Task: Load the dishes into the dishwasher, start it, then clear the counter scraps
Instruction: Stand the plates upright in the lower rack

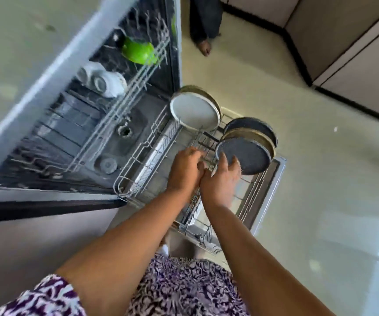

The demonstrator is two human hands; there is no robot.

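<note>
My right hand (pixel 221 180) holds the nearest dark plate (pixel 244 157) by its lower rim, the fingers spread and curved on the edge. My left hand (pixel 185 166) is just beside it, low over the lower rack (pixel 138 169); its fingers curl down to the wires, but I cannot tell if they hold anything. The plate stands on its edge in front of two other dark plates (pixel 252 127), and a white plate (pixel 194 111) stands further back in the same rack.

To do this step well, I think I should guide the rim fully between two tines, so the plate leans like its neighbours and does not touch them (a loose plate can rattle). The left hand can steady the rack.

The upper rack (pixel 124 87) already carries a green bowl (pixel 138 51) and some white cups (pixel 103 79). The floor (pixel 320 179) is pale and shiny, pale cabinets (pixel 355 42) with a dark base line the right side, and another person's foot (pixel 204 47) shows at the top.
</note>
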